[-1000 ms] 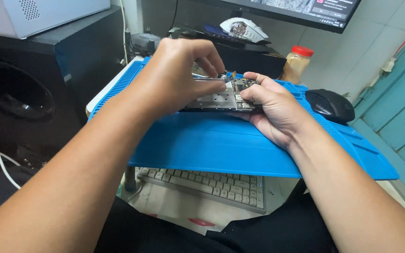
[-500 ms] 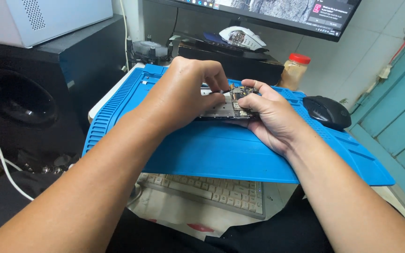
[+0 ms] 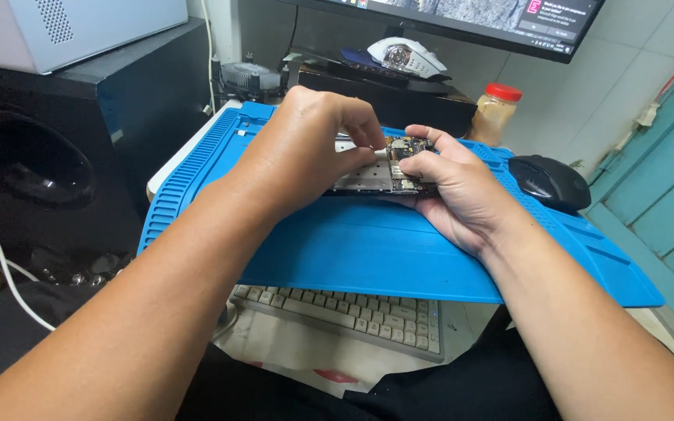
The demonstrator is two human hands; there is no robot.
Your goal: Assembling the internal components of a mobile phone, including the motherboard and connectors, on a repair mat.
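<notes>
Head view: I am pinching my left grip [image 3: 306, 152] closed on the opened phone [image 3: 372, 175], my right grip [image 3: 454, 187] clamping its edge, over the blue mat [image 3: 368, 249].

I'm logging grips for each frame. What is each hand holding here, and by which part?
The right hand grips the opened phone by its right end, thumb on top. The left hand pinches down at the circuit board; any small part between its fingertips cannot be told.
</notes>
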